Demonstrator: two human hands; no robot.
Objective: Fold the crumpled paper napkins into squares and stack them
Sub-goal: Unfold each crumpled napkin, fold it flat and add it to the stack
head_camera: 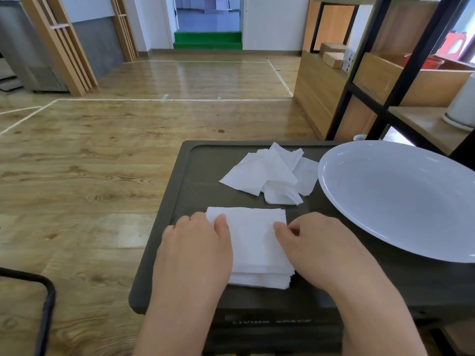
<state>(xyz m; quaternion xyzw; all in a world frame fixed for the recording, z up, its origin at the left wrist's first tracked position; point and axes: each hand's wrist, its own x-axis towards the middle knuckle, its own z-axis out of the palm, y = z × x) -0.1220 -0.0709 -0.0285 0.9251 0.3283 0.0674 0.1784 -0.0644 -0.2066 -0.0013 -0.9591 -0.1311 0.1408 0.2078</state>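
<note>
A stack of folded white napkins lies near the front of the dark box lid. My left hand holds the stack's left edge, thumb on top and fingers curled over the far left corner. My right hand pinches the right edge of the top napkin, its thumb lying on the paper. Behind the stack, several crumpled and loosely folded napkins lie in a loose heap at the back of the lid.
A large white plate fills the lid's right side, close to the heap. Wooden shelving with a black frame stands at the right. A black chair frame is at the lower left, above wooden floor.
</note>
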